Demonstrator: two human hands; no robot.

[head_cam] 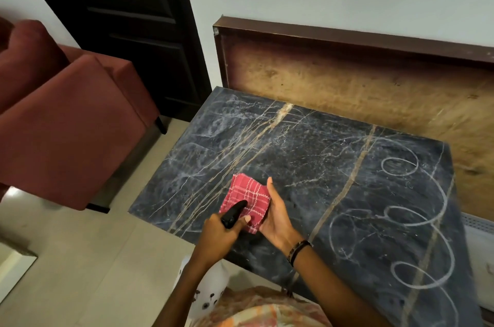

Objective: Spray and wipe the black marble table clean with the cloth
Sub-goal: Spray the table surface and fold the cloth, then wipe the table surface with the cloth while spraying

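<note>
The black marble table (307, 155) has tan veins and white chalk swirls across its right side. A folded red plaid cloth (247, 198) lies in the palm of my right hand (276, 215), held just above the table's near left corner. My left hand (219, 237) grips a spray bottle by its black nozzle head (234, 213), whose tip points at the cloth from very close. The bottle's white body (207, 292) hangs below my left wrist, off the table's edge.
A dark red sofa (64, 118) stands to the left across a strip of tiled floor. A wooden board (361, 80) leans on the wall behind the table. A dark door (128, 19) is at the back left.
</note>
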